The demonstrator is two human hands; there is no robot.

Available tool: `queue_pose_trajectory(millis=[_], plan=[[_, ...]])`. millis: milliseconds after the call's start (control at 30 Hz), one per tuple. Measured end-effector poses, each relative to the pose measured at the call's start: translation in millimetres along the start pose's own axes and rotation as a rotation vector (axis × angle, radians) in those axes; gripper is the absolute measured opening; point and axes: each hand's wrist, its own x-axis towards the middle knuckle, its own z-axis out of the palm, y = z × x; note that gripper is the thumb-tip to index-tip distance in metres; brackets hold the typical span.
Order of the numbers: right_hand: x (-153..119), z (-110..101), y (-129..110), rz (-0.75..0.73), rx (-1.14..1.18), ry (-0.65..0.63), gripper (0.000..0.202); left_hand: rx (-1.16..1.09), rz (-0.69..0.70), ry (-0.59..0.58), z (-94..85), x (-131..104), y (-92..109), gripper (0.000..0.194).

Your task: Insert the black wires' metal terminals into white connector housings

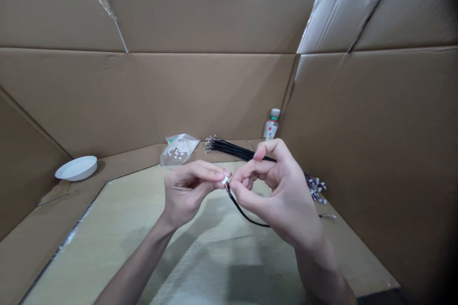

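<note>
My left hand (191, 186) pinches a small white connector (225, 180) between thumb and index finger. Thin coloured wires run from the connector into a black cable (246, 217), which curves down and passes behind my right hand (277, 188). The right thumb and index finger are pinched together right beside the connector, at the wires; they seem to hold a single thin wire, though the fingertips mostly hide it. A cable end (327, 216) with a small light tip pokes out to the right of my right hand.
At the back lies a bundle of black cables (232, 149) with bare wire ends; white connectors (317, 188) show at its right. A clear bag (180, 149) holds small white pieces. A white bowl (77, 169) sits left, a bottle (272, 125) at the back right. Cardboard walls (214, 90) enclose the table.
</note>
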Motion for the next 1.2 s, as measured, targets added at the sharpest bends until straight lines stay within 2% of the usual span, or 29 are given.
queue_pose_trajectory(millis=[200, 333, 567, 833, 1067, 1200], plan=[[3, -4, -2, 0.107, 0.042, 0.005, 0.044, -0.190, -0.060, 0.050, 7.9, -6, -12, 0.025], [4, -4, -1, 0.110, 0.066, 0.004, 0.043, -0.214, -0.086, 0.086, 10.6, -8, -12, 0.020], [4, -2, 2, 0.100, 0.088, 0.029, 0.044, -0.231, -0.064, 0.085, 11.9, -9, -15, 0.024], [1, 0, 2, 0.050, -0.007, 0.059, 0.043, -0.158, -0.089, 0.190, 19.5, -9, -15, 0.010], [0, -2, -1, 0.037, -0.038, 0.047, 0.045, -0.146, -0.055, 0.181, 21.8, -13, -14, 0.014], [2, -1, -1, 0.046, -0.012, 0.048, 0.045, -0.064, 0.021, 0.174, 21.3, -13, -15, 0.021]])
